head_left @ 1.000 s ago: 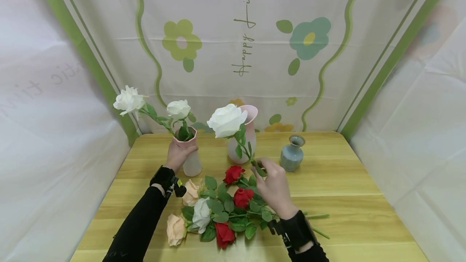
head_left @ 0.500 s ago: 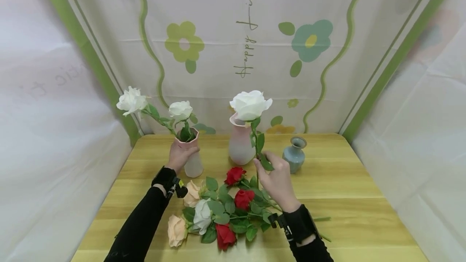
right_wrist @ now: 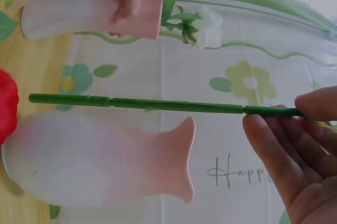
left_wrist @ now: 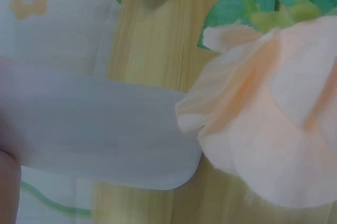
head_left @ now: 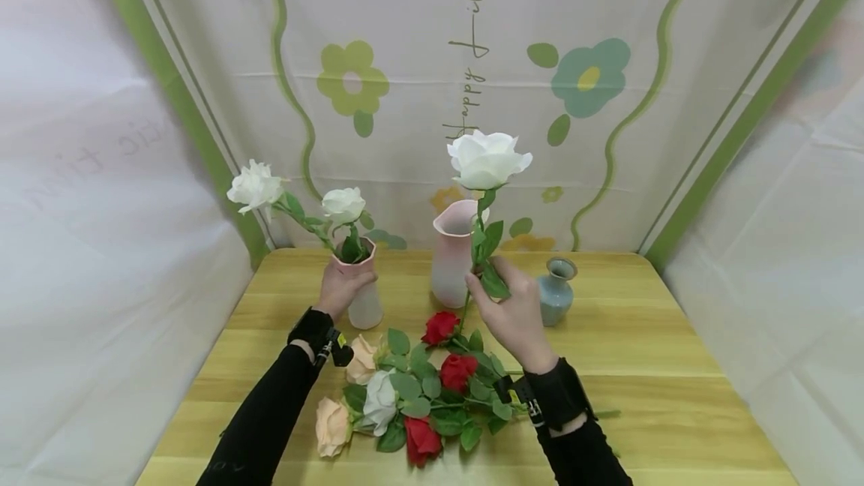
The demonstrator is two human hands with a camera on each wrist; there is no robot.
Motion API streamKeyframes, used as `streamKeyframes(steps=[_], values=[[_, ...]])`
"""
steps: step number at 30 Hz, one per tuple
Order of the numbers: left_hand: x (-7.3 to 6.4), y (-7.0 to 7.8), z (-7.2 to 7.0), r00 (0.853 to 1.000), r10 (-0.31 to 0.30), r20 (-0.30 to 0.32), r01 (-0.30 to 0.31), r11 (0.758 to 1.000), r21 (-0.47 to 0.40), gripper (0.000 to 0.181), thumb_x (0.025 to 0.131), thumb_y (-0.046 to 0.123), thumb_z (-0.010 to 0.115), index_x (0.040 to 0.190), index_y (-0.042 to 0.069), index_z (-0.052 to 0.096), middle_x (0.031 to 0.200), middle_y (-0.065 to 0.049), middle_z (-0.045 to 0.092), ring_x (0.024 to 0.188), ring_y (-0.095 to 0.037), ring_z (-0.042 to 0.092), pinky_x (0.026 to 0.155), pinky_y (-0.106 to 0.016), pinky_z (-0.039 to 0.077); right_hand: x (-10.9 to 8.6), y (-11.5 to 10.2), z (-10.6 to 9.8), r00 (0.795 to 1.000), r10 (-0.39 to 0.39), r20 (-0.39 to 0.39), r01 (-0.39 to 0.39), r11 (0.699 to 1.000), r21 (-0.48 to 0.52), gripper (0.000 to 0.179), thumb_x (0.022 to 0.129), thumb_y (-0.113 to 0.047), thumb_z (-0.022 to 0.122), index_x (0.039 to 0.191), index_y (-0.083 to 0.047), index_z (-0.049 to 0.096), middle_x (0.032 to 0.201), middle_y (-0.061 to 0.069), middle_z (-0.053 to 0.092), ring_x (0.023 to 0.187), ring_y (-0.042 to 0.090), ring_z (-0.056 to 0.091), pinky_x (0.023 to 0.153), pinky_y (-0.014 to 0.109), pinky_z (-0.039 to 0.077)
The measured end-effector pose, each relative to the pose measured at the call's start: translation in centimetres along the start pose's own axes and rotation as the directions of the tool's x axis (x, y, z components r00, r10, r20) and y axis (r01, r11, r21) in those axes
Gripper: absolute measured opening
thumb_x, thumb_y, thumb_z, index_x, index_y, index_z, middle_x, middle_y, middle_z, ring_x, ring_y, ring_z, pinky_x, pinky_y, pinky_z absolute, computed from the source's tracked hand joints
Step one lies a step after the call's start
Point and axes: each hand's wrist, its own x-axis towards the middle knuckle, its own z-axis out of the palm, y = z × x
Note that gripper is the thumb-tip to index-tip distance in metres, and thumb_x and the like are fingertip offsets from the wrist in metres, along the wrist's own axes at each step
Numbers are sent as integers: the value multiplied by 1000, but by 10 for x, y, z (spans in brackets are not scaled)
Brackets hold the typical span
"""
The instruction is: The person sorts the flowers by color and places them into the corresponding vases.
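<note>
My left hand (head_left: pixel 342 287) grips a slim pink-and-white vase (head_left: pixel 365 307) near its rim, at the left of the table. Two white roses (head_left: pixel 343 205) stand in that vase, one of them leaning far left. Between the thumb and fingers of my right hand (head_left: pixel 514 311) is the stem of a white rose (head_left: pixel 489 161), held upright with its bloom on top. In the right wrist view the bare green stem (right_wrist: pixel 174 105) extends past my fingertips, its lower end free. Behind it stands a wider pink-and-white vase (head_left: pixel 451 265) with a flared mouth.
Before me on the table (head_left: pixel 648 336) lies a pile of red roses (head_left: pixel 458 372), peach roses (head_left: pixel 334 427) and a white rose (head_left: pixel 380 400) with green leaves. A small blue-grey vase (head_left: pixel 556 295) stands to the right. A printed cloth (head_left: pixel 405 36) hangs behind.
My right hand has lifted the white rose and turned it from leaning left to upright, its bloom moving up and right. The left hand keeps its grip on the slim vase.
</note>
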Motion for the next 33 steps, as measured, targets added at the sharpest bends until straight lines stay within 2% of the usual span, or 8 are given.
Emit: streamKeyframes(steps=[5,7,12,14,16,21,26,33], values=[[-1,1,5,1000,-8,22,8,1000,4,85,84,13,78,152,7,27,144,-15,41,128,-31,43,102,-45,41,11,-19,-7,999,53,11,-53,996,74,28,91,-3,69,118,-11,64,102,2,66,84,12,63,70,29,46],[0,1,7,1000,1,29,-1,1000,15,85,84,14,78,152,7,28,144,-15,41,128,-31,43,102,-45,41,14,-20,-8,999,49,-9,-48,991,126,27,92,-3,68,118,-10,65,102,2,67,86,13,64,71,28,47],[3,4,9,1000,26,12,-27,999,28,82,83,12,78,149,6,31,140,-16,44,125,-32,45,101,-46,41,34,-46,-13,998,52,-17,-48,979,197,27,92,2,66,118,-7,64,97,5,67,79,14,65,70,25,50],[4,5,9,1000,30,10,-30,999,26,82,83,11,78,149,6,31,140,-16,44,125,-32,45,101,-47,41,47,-71,-19,995,101,20,-103,977,186,26,93,2,65,119,-4,63,95,12,67,76,22,66,71,32,54],[4,5,8,999,33,11,-33,999,24,82,83,11,78,150,6,30,141,-16,43,125,-31,45,102,-47,41,55,-85,-21,993,114,20,-116,975,189,28,92,8,63,119,1,61,95,17,66,76,26,67,73,32,55],[3,5,8,999,33,17,-34,999,33,84,82,12,79,150,6,30,141,-17,43,126,-31,45,102,-46,40,72,-112,-21,982,190,-6,-184,957,226,27,90,16,60,117,11,57,98,26,64,82,38,65,77,38,56],[3,5,10,999,30,13,-30,999,30,82,82,11,79,148,5,32,139,-18,45,124,-32,46,101,-47,40,80,-116,-16,960,277,-34,-252,913,320,18,94,12,58,112,14,57,98,31,62,90,38,64,80,43,56],[2,5,12,999,29,16,-29,999,19,83,82,10,79,149,6,31,141,-16,44,126,-31,45,102,-46,40,79,-85,-5,942,330,-55,-277,861,427,18,96,-1,62,113,6,58,99,28,64,89,38,66,78,43,57]])
